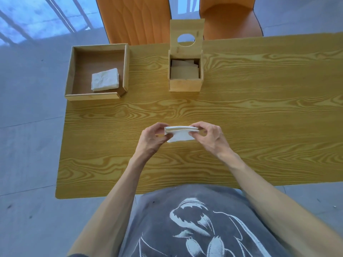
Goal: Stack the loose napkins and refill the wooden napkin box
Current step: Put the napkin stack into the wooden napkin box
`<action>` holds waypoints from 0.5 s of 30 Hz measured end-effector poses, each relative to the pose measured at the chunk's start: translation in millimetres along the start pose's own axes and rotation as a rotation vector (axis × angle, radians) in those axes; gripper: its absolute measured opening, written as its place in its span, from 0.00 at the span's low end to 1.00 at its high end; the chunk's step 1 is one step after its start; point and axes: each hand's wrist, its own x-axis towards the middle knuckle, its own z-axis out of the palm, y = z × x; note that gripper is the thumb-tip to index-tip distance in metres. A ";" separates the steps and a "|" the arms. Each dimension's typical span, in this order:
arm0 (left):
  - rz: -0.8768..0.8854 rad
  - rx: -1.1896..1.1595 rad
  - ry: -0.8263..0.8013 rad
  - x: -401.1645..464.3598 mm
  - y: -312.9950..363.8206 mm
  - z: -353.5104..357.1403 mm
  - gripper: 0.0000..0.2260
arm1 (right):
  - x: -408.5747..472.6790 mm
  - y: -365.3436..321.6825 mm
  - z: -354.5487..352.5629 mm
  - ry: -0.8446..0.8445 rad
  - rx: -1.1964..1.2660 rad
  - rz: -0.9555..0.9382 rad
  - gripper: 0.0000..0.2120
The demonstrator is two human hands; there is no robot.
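A small stack of white napkins is held just above the table's middle, one short end in my left hand and the other in my right hand. Both hands pinch it with fingers on top and thumbs below. The wooden napkin box stands farther back, its lid with a round hole swung upright. Several napkins lie inside it, in shadow. A low wooden tray at the back left holds another small white napkin pile.
The wood-grain table extends far to the right. Its left edge drops to a grey floor. Two orange chairs stand behind the table's far edge.
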 end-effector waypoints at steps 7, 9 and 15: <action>0.079 -0.034 0.000 50.9 47.1 -19.1 0.13 | 44.5 -22.0 -31.9 0.083 0.098 -0.003 0.12; 0.092 -0.040 0.008 65.4 62.1 -24.6 0.14 | 61.8 -31.3 -42.8 0.122 0.098 -0.027 0.12; 0.182 0.003 0.121 118.8 104.9 -32.6 0.15 | 117.4 -54.6 -75.1 0.219 0.079 -0.077 0.13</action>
